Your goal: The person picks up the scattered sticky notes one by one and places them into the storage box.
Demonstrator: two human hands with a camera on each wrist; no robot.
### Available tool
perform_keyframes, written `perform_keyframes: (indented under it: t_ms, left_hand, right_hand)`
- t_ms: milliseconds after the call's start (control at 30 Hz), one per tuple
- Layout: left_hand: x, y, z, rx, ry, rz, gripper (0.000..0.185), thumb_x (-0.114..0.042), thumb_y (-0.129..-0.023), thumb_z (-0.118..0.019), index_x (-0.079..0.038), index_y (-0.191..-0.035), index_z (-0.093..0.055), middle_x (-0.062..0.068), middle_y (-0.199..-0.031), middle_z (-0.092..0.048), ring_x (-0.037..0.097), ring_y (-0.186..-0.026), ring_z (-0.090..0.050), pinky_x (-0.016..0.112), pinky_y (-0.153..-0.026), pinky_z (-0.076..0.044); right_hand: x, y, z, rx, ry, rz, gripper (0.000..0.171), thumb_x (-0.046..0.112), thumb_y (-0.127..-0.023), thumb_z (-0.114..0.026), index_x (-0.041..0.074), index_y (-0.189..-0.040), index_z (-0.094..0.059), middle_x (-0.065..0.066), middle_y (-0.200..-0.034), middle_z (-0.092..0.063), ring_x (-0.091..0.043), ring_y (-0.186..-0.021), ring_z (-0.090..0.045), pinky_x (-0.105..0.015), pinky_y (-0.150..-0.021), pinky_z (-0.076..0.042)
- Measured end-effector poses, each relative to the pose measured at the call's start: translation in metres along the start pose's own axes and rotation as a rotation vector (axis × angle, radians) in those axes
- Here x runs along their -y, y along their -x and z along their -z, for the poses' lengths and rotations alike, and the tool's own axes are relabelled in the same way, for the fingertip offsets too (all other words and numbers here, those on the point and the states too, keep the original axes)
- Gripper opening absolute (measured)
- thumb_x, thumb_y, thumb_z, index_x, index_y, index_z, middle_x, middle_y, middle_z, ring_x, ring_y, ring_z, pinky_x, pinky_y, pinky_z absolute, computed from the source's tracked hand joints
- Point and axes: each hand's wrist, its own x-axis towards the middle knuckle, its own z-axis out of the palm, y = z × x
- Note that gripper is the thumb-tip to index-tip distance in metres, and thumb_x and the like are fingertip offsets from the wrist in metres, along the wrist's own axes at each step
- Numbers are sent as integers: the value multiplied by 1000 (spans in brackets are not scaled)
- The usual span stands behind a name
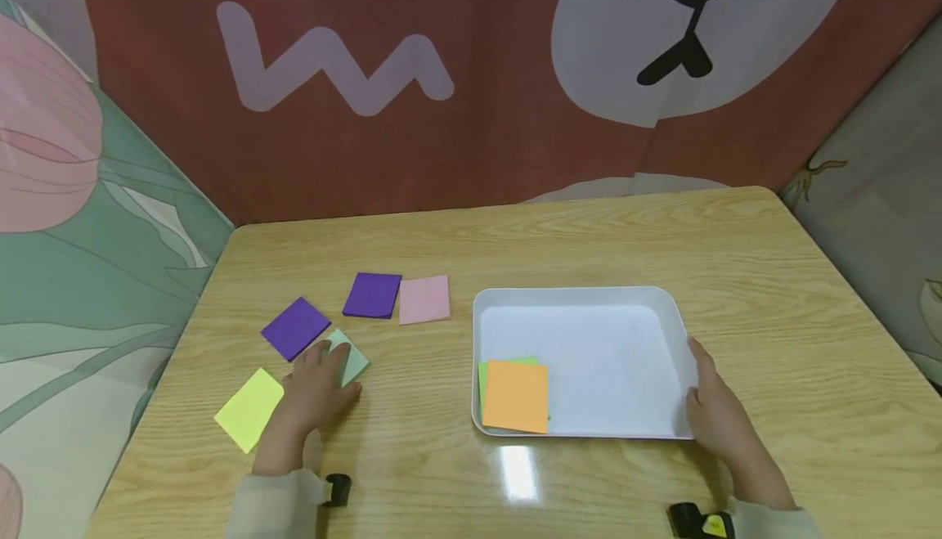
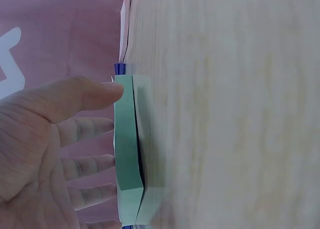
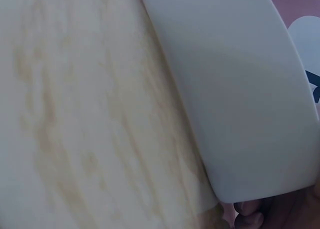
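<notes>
Mint pad (image 1: 352,357) under left hand (image 1: 318,388) fingers; right hand (image 1: 717,412) steadies tray (image 1: 581,298)

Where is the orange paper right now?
In the head view, the orange paper lies inside the white tray, in its near left corner, on top of a green paper. The right hand rests at the tray's opposite side.

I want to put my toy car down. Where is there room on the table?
Bare wood lies behind the white tray and right of it. The tray's right half is free too. It is crowded on the left, around the purple, pink and yellow pads.
</notes>
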Motion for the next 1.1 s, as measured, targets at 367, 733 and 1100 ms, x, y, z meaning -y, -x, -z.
perform_keyframes:
  t_ms: [367, 733, 1100]
  left_hand:
    - [3, -6, 1, 32, -14, 25, 62, -22, -76, -61, 1, -127, -36, 32, -127, -26, 52, -111, -24, 69, -73, -25]
    - [4, -10, 0, 39, -4, 34, 64, -23, -76, -61, -2, -129, -34, 31, -127, -24, 52, -112, -23, 69, -72, -24]
    - [7, -11, 0, 41, 29, 40, 59, -26, -77, -63, -8, -128, -39, 33, -126, -26, 53, -110, -24, 71, -71, -22]
  right_hand:
    - [-1, 1, -1, 1, 0, -3, 59, -4, -87, -24, -1, -135, 9, -39, -128, -15, -53, -113, -19, -59, -86, -22]
    - [-1, 1, -1, -1, -4, -6, 58, -3, -87, -24, -1, -135, 9, -39, -129, -14, -52, -114, -18, -59, -87, -21]
    - [0, 0, 0, -3, -8, -2, 58, -2, -88, -24, 0, -135, 9, -39, -128, -14, -52, -114, -18, -59, -87, -20]
